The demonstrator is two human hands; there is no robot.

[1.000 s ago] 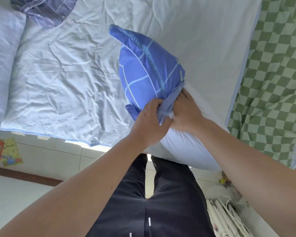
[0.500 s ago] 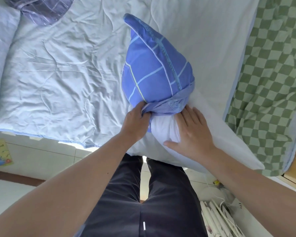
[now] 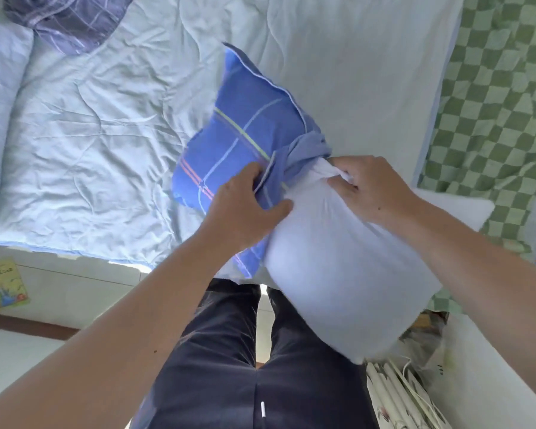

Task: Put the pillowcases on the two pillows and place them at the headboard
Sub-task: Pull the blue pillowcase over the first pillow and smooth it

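Blue pillowcase [image 3: 245, 140] tipped leftward; right hand [image 3: 369, 187] moved from pressing pillow [image 3: 338, 267] to pinching its fabric.

1. Both bare forearms reach forward from the lower corners, converging toward the middle
2. The left hand [image 3: 245, 209] pinches blue fabric, thumb out to the right
3. The right hand [image 3: 369, 188] curls its fingers [image 3: 342, 181] into white fabric, knuckles up

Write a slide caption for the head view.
Both hands work a blue plaid pillowcase onto a white pillow.
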